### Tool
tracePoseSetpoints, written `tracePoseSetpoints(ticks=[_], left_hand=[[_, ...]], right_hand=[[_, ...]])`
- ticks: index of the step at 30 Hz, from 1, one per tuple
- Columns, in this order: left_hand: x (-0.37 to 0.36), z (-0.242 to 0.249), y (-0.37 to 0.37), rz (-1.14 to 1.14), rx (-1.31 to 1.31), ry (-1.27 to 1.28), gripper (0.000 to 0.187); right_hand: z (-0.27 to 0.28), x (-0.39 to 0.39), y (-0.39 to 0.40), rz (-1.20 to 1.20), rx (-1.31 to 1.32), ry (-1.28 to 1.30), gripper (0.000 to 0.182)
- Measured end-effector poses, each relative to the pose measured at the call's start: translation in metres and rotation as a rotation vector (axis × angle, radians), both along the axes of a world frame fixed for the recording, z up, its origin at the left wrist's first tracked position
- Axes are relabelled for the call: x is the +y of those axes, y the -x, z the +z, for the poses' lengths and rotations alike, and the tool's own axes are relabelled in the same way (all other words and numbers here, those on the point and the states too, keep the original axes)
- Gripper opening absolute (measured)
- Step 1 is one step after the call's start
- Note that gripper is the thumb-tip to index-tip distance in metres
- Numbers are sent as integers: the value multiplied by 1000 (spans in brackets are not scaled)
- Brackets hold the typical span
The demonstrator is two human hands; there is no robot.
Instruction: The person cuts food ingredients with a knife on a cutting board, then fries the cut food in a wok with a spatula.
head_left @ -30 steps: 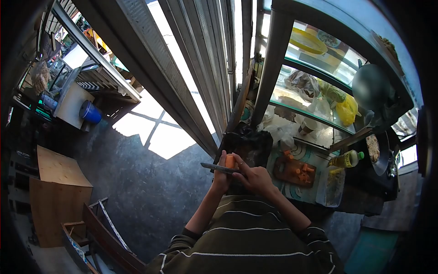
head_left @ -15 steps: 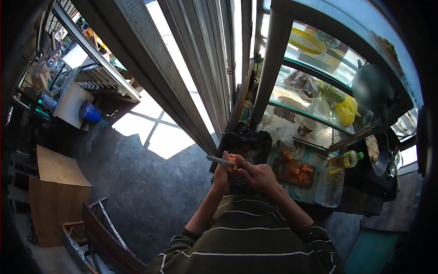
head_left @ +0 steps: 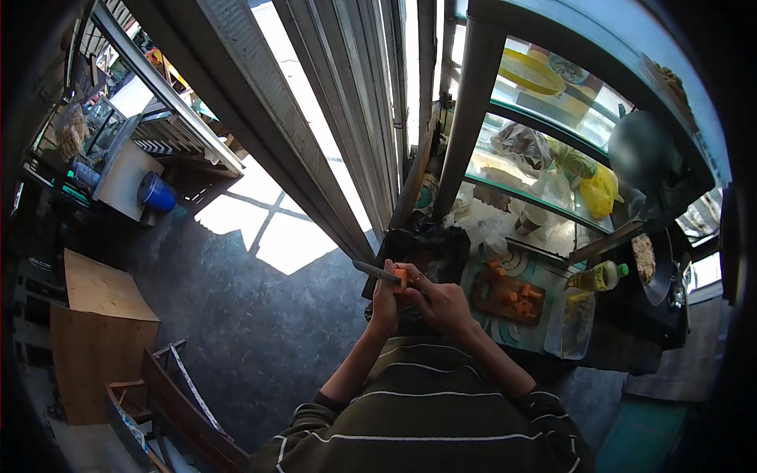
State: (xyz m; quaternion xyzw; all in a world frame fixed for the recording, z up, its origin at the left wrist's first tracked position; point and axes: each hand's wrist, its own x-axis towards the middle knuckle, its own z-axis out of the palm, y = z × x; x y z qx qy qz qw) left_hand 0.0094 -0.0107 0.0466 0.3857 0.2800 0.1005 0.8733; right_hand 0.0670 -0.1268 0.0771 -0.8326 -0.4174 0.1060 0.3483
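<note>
A piece of carrot is held up between my two hands, in front of my striped top. My left hand is closed on the carrot. A knife lies across it, its grey blade sticking out to the left past my left fingers. My right hand is closed at the knife's right end, with its fingertips close to the carrot. The knife's handle is hidden by the fingers. Under my hands is a black plastic bag. More cut carrot pieces lie on a brown cutting board at the right.
Beside the board stand a clear plastic container and an oil bottle with a green cap. A pan with food is further right. Behind is a glass cabinet. A wooden box and a blue bucket are at the left.
The knife has shifted slightly up and left and tilts more steeply. The carrot has turned a little between my fingers. Both hands remain in nearly the same place.
</note>
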Motion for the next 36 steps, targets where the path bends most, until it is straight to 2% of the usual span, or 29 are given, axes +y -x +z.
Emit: tracePoseSetpoints(ticks=[6, 9, 11, 12, 14, 15, 17, 18, 20, 21, 23, 24, 26, 27, 29, 30, 32, 36], left_hand=[[2, -15, 2, 9, -20, 23, 38], [1, -17, 2, -23, -49, -71, 41], [6, -31, 2, -134, -16, -56, 43], [7, -31, 2, -134, -17, -59, 43], [7, -32, 4, -60, -72, -40, 43], [8, -33, 4, -58, -72, -39, 43], [12, -34, 4, -43, 126, -382, 38], [13, -30, 5, -43, 128, -382, 38], [14, -19, 7, 1, 178, -1095, 38], [14, -17, 5, 0, 176, -1095, 38], [13, -16, 4, 107, 48, -1280, 37], [14, -20, 3, 106, 47, -1281, 37], [16, -34, 1, 112, -42, -905, 38], [16, -34, 2, 112, -41, -906, 38], [15, -34, 4, 56, -11, -347, 40], [14, -35, 4, 54, -12, -347, 40], [13, -38, 4, -10, -25, -183, 42], [5, -28, 1, 42, -76, -284, 40]], right_hand=[[3, -3, -4, 18, 54, -42, 39], [-18, 1, -5, -14, 68, -130, 37], [-38, 10, -5, -60, 299, -418, 37], [-35, 10, -8, -59, 297, -421, 37], [-22, 4, -13, -95, 961, -399, 38], [-17, 1, -13, -93, 961, -397, 38], [-10, -4, -13, -164, 1107, -347, 38], [-12, -5, -13, -164, 1110, -346, 38], [-22, -4, -15, -106, 972, -338, 41], [-30, -3, -15, -107, 971, -340, 41], [-46, -1, -13, -108, 652, -233, 43], [-45, -1, -11, -108, 652, -234, 43], [-42, 0, -8, -149, 534, -166, 47], [-34, 0, -6, -148, 535, -166, 47], [-16, 0, -2, -25, 453, -68, 51], [-16, 0, 0, -27, 453, -68, 51], [-17, 1, 5, 76, 234, -22, 55], [-23, 2, 7, 66, 62, -85, 59]])
